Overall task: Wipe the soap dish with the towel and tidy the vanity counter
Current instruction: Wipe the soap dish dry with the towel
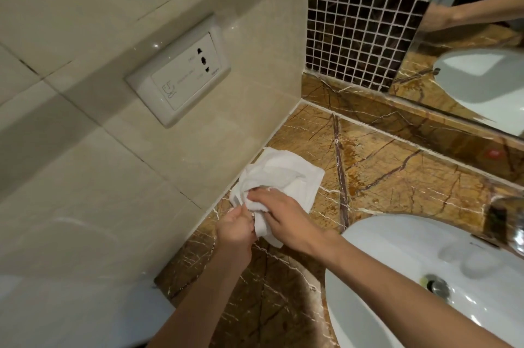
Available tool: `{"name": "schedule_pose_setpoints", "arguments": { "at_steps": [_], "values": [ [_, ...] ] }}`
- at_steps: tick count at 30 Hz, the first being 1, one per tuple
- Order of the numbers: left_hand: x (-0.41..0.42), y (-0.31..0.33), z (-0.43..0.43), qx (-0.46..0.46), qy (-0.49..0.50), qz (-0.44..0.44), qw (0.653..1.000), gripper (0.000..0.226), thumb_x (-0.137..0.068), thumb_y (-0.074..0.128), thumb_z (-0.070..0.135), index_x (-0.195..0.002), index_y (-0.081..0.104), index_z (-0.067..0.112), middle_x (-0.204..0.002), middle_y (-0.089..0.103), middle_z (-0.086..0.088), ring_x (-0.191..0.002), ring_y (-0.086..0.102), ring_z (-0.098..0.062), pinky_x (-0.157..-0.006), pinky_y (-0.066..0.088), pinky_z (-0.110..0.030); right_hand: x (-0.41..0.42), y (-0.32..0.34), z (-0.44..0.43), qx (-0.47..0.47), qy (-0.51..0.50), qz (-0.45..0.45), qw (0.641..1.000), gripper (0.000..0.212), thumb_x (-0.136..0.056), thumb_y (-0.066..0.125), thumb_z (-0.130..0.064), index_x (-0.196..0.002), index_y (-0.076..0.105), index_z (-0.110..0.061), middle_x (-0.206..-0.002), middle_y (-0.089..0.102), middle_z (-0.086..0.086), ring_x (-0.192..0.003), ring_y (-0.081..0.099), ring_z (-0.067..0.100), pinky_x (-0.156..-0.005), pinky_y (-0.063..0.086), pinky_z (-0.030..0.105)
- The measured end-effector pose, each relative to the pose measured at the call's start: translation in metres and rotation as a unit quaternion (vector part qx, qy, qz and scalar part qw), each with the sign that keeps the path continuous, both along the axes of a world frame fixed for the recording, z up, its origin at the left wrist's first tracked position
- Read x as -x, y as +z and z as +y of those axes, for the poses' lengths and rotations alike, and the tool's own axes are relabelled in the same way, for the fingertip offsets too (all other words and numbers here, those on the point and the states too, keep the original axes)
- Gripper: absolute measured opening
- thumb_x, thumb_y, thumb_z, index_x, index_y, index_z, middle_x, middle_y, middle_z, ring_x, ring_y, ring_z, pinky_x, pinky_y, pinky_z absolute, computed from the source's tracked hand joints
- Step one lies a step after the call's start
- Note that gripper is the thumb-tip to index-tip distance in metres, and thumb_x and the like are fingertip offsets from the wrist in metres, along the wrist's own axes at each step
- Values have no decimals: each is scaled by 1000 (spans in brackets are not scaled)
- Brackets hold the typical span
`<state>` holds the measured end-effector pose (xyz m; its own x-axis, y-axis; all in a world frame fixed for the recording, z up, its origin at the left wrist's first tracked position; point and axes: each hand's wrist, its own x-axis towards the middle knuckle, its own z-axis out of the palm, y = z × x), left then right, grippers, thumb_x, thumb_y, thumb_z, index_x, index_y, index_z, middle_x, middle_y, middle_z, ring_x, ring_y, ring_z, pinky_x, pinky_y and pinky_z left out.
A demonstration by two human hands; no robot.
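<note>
A white towel (286, 174) lies bunched on the brown marble counter (397, 174), close to the left wall. My right hand (286, 217) grips a fold of it from above. My left hand (235, 230) pinches the towel's near left edge, next to the wall. Both hands touch the cloth and partly cover it. No soap dish shows; whether one is wrapped inside the towel I cannot tell.
A white oval basin (425, 276) with a metal drain (438, 285) fills the lower right. A chrome tap (507, 223) stands at its right. The beige tiled wall carries a socket plate (178, 75). A mirror (467, 44) and dark mosaic tiles (357, 15) back the counter.
</note>
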<state>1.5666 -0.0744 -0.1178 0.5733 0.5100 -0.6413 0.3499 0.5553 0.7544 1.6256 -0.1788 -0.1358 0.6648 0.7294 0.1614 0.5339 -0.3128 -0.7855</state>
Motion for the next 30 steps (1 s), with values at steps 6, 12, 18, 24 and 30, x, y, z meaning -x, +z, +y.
{"name": "schedule_pose_setpoints", "arguments": {
  "at_steps": [6,12,18,24,30],
  "values": [
    [5,-7,-6,-60,20,56,996,18,-93,56,11,-108,63,3,-93,67,-14,-78,65,-27,-64,56,-35,-18,3,18,74,52,-22,996,34,-90,52,-16,-124,57,-13,-125,62,8,-110,57,29,-92,44,37],
    [-2,4,1,14,12,-16,1000,17,-95,50,8,-103,64,2,-74,72,-6,-63,68,-17,-55,55,-29,-17,6,-3,17,30,5,999,34,-91,47,-4,-124,58,-8,-129,60,8,-119,53,22,-101,39,31],
    [-19,17,3,37,-67,-16,997,26,-99,42,11,-107,62,-4,-73,69,-11,-62,68,-19,-66,58,-36,-7,1,-30,-40,-23,80,996,34,-87,51,-2,-116,63,-17,-114,66,-2,-99,57,3,-82,37,7],
    [-27,26,0,-49,-85,37,994,27,-98,44,11,-94,58,-12,-53,50,-10,-30,48,-14,-32,41,-20,-9,-3,-30,-47,-48,131,989,33,-92,49,-11,-114,58,-35,-112,62,-17,-92,56,-9,-74,38,8],
    [-26,13,0,-121,-67,88,986,27,-96,51,14,-110,60,-7,-105,60,-36,-87,61,-50,-70,53,-44,-16,-3,-5,-41,-73,175,981,37,-97,40,-14,-125,52,-33,-137,54,-14,-120,47,-3,-96,36,11]
  ]
}}
